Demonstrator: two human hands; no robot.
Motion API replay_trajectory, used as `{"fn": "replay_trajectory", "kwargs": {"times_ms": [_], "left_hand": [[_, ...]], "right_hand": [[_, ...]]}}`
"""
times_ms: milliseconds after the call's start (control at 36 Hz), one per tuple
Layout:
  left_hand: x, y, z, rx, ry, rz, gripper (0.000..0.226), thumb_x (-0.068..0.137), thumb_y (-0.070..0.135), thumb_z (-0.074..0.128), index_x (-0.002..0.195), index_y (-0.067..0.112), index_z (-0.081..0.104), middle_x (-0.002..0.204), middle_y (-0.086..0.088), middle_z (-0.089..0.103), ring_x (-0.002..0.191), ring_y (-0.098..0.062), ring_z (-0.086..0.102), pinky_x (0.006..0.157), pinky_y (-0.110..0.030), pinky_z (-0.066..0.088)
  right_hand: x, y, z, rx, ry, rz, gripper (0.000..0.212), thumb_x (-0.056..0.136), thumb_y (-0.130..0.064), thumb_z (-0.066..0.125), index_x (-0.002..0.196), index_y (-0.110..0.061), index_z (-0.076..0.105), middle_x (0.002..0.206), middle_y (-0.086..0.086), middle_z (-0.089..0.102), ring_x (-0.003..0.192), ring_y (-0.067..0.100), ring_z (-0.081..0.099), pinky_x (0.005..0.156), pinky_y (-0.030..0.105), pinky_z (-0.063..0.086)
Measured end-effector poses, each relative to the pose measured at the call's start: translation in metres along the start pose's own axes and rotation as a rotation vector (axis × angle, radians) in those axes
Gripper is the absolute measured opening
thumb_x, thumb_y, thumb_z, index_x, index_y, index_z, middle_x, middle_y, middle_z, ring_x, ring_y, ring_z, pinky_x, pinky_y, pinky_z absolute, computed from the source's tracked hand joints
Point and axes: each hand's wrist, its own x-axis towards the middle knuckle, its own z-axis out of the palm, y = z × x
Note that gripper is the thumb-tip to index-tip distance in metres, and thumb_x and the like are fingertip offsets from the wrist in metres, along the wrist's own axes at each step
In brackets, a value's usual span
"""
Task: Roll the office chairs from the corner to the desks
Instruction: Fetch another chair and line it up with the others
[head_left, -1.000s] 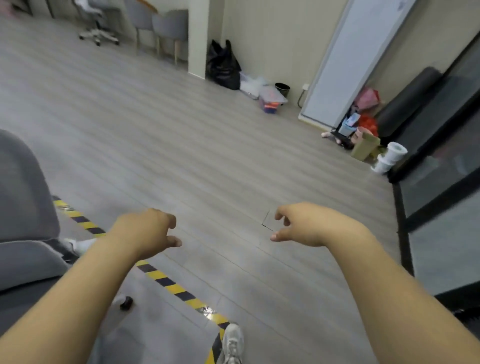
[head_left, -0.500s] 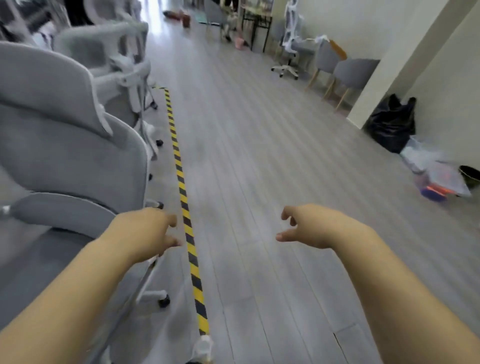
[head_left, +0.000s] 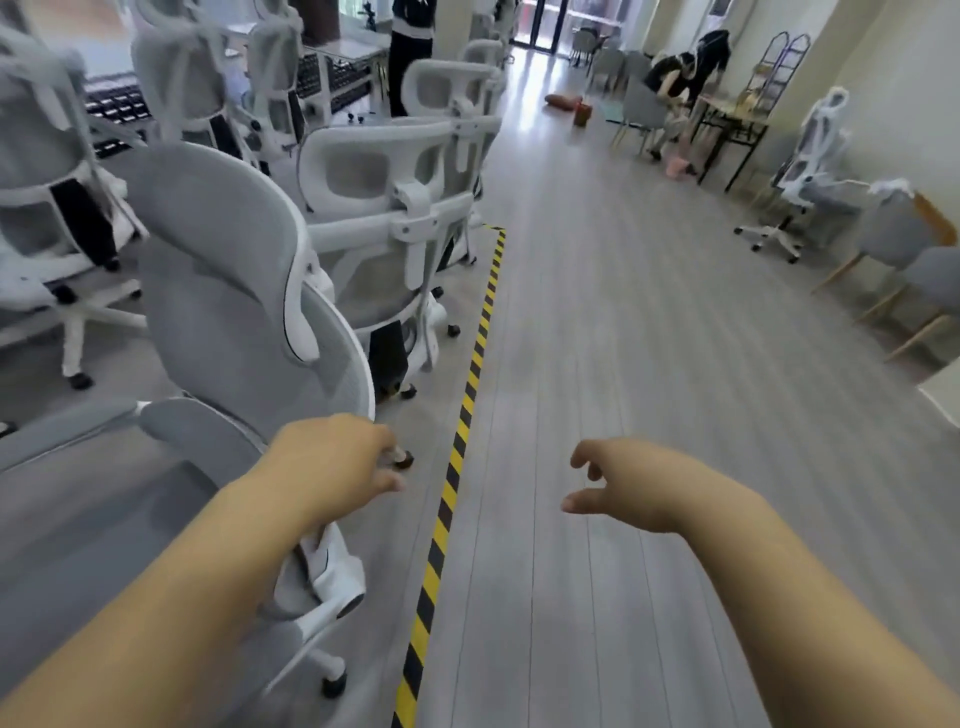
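Head view: the nearest office chair (head_left: 228, 291) is cut off at the frame's left and partly covered by the left hand (head_left: 332, 462), which is blurred, its fingers loosely curled on nothing. The right hand (head_left: 628, 483) is held likewise empty over the floor (head_left: 649, 364). More office chairs (head_left: 384, 208) are crowded behind, left of striped tape (head_left: 467, 410).

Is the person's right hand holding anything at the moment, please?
No, the right hand hangs over the grey floor to the right of the yellow-and-black tape, its fingers loosely curled around nothing.
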Motion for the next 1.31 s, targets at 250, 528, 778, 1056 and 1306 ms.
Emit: {"fn": "replay_trajectory", "kwargs": {"times_ms": [250, 528, 778, 1056, 1306], "left_hand": [[0.053, -0.011, -0.008, -0.107, 0.069, -0.272, 0.038, 0.087, 0.057, 0.048, 0.115, 0.033, 0.054, 0.112, 0.009, 0.053, 0.105, -0.015, 0.053, 0.078, -0.033, 0.046], [0.117, 0.005, 0.006, -0.357, 0.36, -0.651, 0.054, 0.086, 0.04, 0.06, 0.133, 0.019, 0.042, 0.113, -0.005, 0.041, 0.096, -0.024, 0.048, 0.073, -0.033, 0.045], [0.127, 0.014, 0.019, -0.45, 0.436, -0.882, 0.059, 0.092, 0.019, 0.052, 0.145, 0.022, 0.028, 0.136, -0.003, 0.036, 0.112, -0.028, 0.049, 0.082, -0.036, 0.042], [0.063, 0.027, 0.044, -0.507, 0.556, -0.933, 0.058, 0.086, 0.013, 0.057, 0.136, 0.039, 0.041, 0.129, 0.016, 0.046, 0.111, -0.014, 0.051, 0.075, -0.028, 0.044], [-0.013, 0.046, 0.058, -0.635, 0.577, -1.01, 0.06, 0.083, 0.0, 0.053, 0.119, 0.048, 0.052, 0.119, 0.027, 0.041, 0.106, -0.005, 0.048, 0.079, -0.027, 0.048]], "right_hand": [[0.119, 0.002, -0.049, -0.143, -0.038, -0.266, 0.06, 0.085, -0.055, 0.057, 0.135, -0.026, 0.041, 0.132, -0.001, 0.052, 0.115, 0.021, 0.052, 0.095, 0.036, 0.045], [0.228, -0.019, -0.106, -0.371, -0.05, -0.646, 0.056, 0.088, -0.053, 0.055, 0.135, -0.027, 0.04, 0.133, 0.0, 0.051, 0.116, 0.022, 0.051, 0.094, 0.039, 0.046], [0.283, -0.048, -0.129, -0.472, -0.038, -0.819, 0.054, 0.087, -0.055, 0.054, 0.13, -0.024, 0.045, 0.125, 0.001, 0.057, 0.108, 0.022, 0.055, 0.09, 0.039, 0.049], [0.286, -0.108, -0.1, -0.414, 0.012, -0.992, 0.032, 0.087, -0.051, 0.056, 0.105, -0.026, 0.053, 0.101, -0.001, 0.06, 0.085, 0.018, 0.058, 0.074, 0.038, 0.053], [0.271, -0.162, -0.085, -0.17, 0.252, -1.096, 0.042, 0.089, -0.023, 0.056, 0.13, -0.021, 0.047, 0.131, 0.006, 0.05, 0.116, 0.027, 0.048, 0.084, 0.04, 0.045]]}}
